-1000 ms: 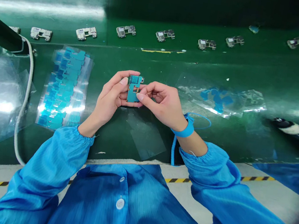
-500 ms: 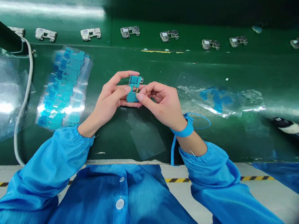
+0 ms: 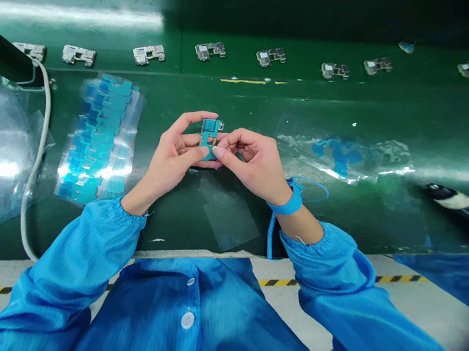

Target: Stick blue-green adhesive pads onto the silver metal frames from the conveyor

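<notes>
Between my hands is a small circuit board (image 3: 210, 131) with a teal face turned up toward me. My left hand (image 3: 177, 145) grips it from the left, index finger at its top edge, thumb pressed on its lower face and other fingers underneath. From the right, my right hand (image 3: 255, 158) pinches the board's lower right edge between thumb and fingertips. A blue wrist strap (image 3: 289, 203) circles my right wrist. To the left lies a clear sheet of teal cut stickers (image 3: 98, 139).
Several metal-covered circuit boards (image 3: 210, 50) lie in a row on the green conveyor beyond. A clear film with blue pieces (image 3: 339, 156) lies right, near a black-and-white handled object (image 3: 453, 198). A white cable (image 3: 35, 168) and plastic bags (image 3: 2, 150) are at left.
My left thumb has slid down to the board's lower part, near my right thumb. The row of boards has shifted slightly right.
</notes>
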A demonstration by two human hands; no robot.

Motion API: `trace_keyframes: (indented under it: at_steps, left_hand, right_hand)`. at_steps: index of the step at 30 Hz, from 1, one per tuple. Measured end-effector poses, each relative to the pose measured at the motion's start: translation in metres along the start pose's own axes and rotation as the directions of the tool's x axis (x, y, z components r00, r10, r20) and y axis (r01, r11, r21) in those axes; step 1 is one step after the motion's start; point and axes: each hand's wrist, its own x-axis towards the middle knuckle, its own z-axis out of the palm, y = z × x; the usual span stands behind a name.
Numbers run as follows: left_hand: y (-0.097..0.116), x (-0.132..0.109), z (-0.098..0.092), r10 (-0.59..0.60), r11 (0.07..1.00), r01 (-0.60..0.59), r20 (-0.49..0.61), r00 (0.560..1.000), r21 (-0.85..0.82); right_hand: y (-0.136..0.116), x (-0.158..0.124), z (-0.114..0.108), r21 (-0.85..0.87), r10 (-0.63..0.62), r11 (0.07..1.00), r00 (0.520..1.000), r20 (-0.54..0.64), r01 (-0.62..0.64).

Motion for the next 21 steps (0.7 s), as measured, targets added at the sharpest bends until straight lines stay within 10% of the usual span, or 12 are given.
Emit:
trace_keyframes:
  at_steps: [21]
  left_hand:
    - [-0.0015,-0.0019,-0.0027,0.128,0.992,-0.128,-0.036,0.991,0.012]
  right_hand:
    - [0.0000,0.0011,-0.0040,0.032,-0.085,0.995,0.989,-0.117,0.090]
